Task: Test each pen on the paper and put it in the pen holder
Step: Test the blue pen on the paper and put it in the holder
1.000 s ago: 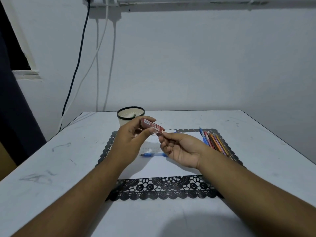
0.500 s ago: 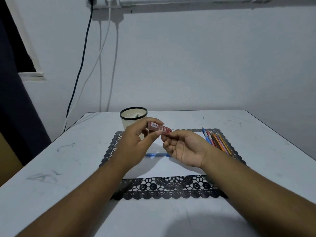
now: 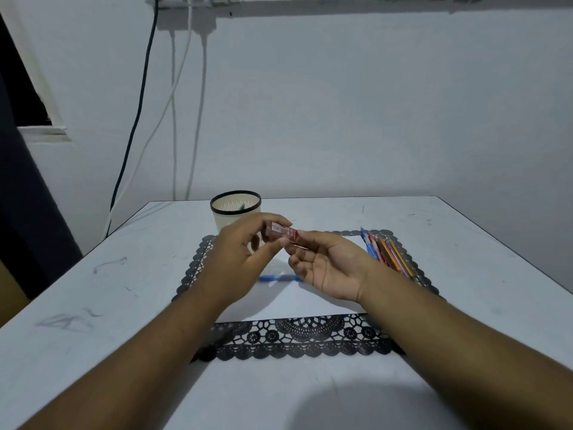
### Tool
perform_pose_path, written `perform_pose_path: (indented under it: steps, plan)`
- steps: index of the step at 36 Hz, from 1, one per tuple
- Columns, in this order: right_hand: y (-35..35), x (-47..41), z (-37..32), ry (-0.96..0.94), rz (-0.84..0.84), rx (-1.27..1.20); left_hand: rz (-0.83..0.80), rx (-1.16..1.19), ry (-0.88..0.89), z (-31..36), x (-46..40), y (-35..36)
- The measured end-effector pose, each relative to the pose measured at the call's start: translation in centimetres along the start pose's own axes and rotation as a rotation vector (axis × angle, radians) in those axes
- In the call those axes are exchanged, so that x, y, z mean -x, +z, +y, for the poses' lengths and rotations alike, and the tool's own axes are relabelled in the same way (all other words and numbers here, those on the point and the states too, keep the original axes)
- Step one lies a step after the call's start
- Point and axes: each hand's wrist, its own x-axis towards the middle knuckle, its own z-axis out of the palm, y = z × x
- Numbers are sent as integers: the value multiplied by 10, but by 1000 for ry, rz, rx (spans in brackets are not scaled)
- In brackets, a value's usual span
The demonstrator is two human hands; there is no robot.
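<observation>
Filling most of the view, a white table [image 3: 465,243] carries a black lace mat [image 3: 297,338] with a sheet of paper [image 3: 297,301] on it; at the far left corner of the mat stands the pen holder [image 3: 235,209], cream with a dark rim, something greenish just showing inside. Both hands hang above the paper. The left hand [image 3: 238,256] pinches the far end of a small red marker-like pen [image 3: 280,232] between thumb and fingers; the right hand [image 3: 328,268], palm up with fingers curled, pinches its near-right end. The pen lies nearly level, its long axis running left to right and dipping slightly toward the right hand; which end is the tip I cannot tell. The holder sits just beyond the left hand, so that hand looks the nearer one for dropping it in. Along the mat's right edge lies a row of pens and pencils [image 3: 387,252], points toward the far side. A blue pen [image 3: 279,278] lies crosswise on the paper below the hands.
</observation>
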Motion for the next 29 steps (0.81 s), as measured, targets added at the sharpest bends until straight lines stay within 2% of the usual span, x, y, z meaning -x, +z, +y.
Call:
perform_pose_path:
  steps: [7,12,20,22,25,29]
  plan:
    - [2,3,-1,9,-8,-4,24,9,-37,3,-4,-5]
    - [-1,2,0,17,-13,-3,14,-66,39,4,-3,-3]
    - [3,3,3,-14,10,-6,25,-53,-25,-3,-1,-6]
    - [2,3,3,-68,50,30,43,-35,-79,-5,-2,-4]
    - [-1,2,0,-248,153,176,44,-22,-152,-9,-1,2]
    - [0,7,-8,-534,296,631,29,-138,-223,-15,4,11]
